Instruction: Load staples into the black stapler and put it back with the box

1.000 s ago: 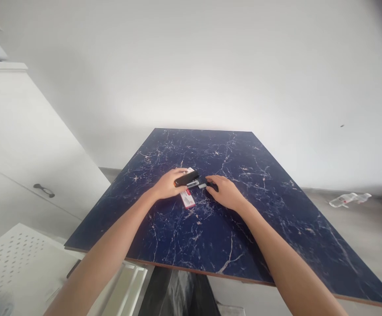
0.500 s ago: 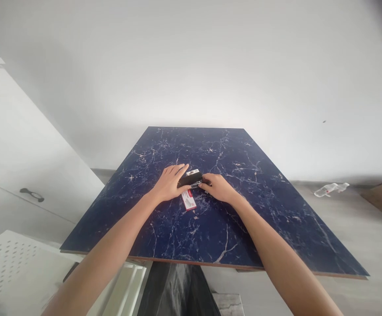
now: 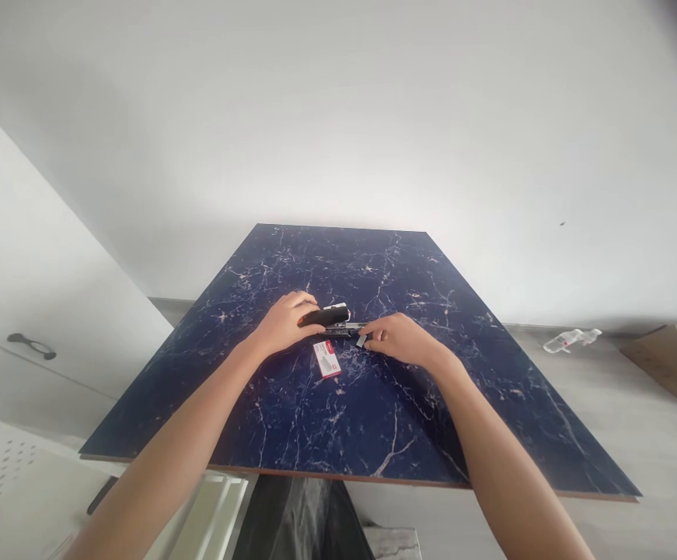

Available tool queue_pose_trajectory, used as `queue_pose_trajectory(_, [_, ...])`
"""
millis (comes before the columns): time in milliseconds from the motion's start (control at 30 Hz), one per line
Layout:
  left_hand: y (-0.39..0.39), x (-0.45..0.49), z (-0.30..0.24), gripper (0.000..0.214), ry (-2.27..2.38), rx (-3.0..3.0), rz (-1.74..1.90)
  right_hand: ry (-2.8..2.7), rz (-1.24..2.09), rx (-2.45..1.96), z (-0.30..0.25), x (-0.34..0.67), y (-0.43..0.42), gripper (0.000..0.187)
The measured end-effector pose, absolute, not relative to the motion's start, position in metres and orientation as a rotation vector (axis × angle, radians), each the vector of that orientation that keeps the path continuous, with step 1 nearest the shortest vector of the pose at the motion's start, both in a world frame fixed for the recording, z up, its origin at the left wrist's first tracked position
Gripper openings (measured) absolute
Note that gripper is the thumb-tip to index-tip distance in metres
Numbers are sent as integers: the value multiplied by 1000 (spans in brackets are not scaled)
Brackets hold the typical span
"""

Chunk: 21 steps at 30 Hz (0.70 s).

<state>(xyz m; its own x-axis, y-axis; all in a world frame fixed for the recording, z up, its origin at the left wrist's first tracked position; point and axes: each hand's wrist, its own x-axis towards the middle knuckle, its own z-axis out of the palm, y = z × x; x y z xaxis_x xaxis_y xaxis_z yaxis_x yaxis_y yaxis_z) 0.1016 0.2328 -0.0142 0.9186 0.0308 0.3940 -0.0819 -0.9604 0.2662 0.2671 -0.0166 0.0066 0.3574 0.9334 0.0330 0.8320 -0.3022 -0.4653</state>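
A black stapler [image 3: 327, 317] lies on the dark blue marbled table [image 3: 373, 420] near its middle. My left hand [image 3: 283, 325] is closed round the stapler's left end. My right hand [image 3: 399, 341] pinches a small silver strip [image 3: 361, 341] at the stapler's right end, next to its metal rail. A small red and white box [image 3: 326, 359] lies flat on the table just in front of the stapler, between my two hands.
A white cabinet with a dark handle [image 3: 30, 347] stands to the left. A white perforated surface [image 3: 0, 474] sits at the lower left. On the floor to the right lie a plastic bottle [image 3: 571, 339] and a piece of cardboard [image 3: 668, 362].
My right hand came in to the stapler's right end, then drew back a little with a small silver strip between its fingers. My left hand stayed on the stapler. The camera view shifted.
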Motion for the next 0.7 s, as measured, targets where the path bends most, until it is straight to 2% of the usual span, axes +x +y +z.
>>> queue_pose_trajectory(300, [227,100,-14,41,23,2709,430,-1590,382,-2337,9,265,-14,15])
queue_pose_trajectory(500, [219,100,-14,47,64,2637,371,-1461,369,-2281,22,270,-24,23])
queue_pose_trajectory(700, [212,101,-13,44,45,2619,357,-1491,320,-2303,15,271,-20,17])
